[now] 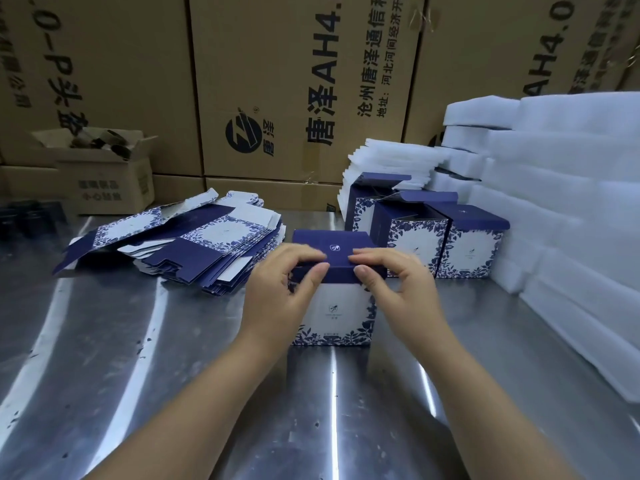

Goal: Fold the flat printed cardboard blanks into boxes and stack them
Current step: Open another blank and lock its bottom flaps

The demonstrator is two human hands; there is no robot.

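Observation:
A blue and white printed box (337, 313) stands upright on the steel table (138, 358) in front of me. My left hand (280, 289) and my right hand (394, 285) pinch the navy lid flap at the box's top front edge, thumbs on the front lip and fingers on top. A loose pile of flat printed blanks (194, 244) lies to the left. Three folded boxes (426, 233) with raised navy lids stand in a row behind and to the right.
Stacks of white foam sheets (554, 209) fill the right side of the table. Large brown shipping cartons (277, 91) form a wall behind. A small open carton (100, 171) sits at the back left.

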